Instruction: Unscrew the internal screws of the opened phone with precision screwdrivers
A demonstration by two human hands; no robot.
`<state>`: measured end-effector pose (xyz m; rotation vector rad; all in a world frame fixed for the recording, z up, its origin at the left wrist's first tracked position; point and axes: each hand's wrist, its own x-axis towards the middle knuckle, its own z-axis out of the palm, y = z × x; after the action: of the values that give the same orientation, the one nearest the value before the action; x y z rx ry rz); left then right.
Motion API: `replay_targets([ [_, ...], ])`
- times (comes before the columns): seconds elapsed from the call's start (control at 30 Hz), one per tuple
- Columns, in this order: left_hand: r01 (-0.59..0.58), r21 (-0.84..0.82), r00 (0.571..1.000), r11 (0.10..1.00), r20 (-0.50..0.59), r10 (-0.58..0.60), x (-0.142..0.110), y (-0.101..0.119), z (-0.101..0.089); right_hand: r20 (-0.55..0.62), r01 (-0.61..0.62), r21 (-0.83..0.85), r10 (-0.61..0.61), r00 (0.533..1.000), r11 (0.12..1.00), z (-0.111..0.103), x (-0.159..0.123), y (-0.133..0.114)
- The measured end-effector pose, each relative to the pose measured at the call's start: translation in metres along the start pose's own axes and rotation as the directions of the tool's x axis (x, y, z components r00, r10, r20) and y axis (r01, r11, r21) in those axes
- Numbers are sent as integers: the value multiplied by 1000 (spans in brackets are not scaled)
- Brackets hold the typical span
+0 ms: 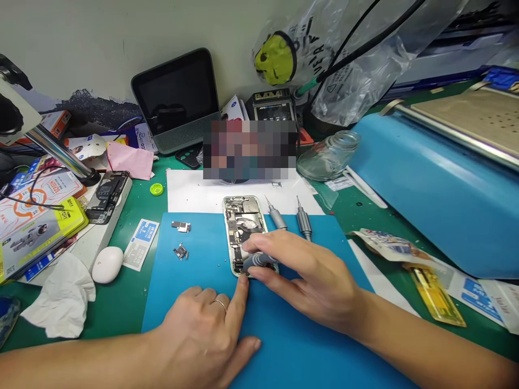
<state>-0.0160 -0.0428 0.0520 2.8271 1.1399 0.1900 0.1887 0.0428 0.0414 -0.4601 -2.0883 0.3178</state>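
An opened phone point(242, 222) lies face down on the blue mat point(194, 292), its boards and shields exposed. My right hand point(308, 281) pinches a grey screwdriver point(259, 260) over the phone's lower end. Beside it, my left hand point(203, 335) rests on the mat with the index finger stretched out, its tip touching the phone's bottom edge. Two more screwdrivers point(302, 219) lie just right of the phone. Small metal parts point(180, 227) sit on the mat to the left.
A second opened phone point(106, 195) lies on a white block at left, near a white oval object point(107, 265) and a crumpled tissue point(60, 300). A glass jar point(330, 154), a tablet point(178, 100) and a blue machine point(438, 183) stand behind and right.
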Motion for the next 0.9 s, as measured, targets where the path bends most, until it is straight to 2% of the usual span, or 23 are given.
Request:
replay_targets([
  [0.33,5,22,1000,1000,-18,-5,-1,0,2,-17,29,-16,-29,999,999,6,2,-3],
  [0.9,2,39,1000,999,12,-2,-1,-1,2,-20,41,-90,-43,999,995,8,1,2],
])
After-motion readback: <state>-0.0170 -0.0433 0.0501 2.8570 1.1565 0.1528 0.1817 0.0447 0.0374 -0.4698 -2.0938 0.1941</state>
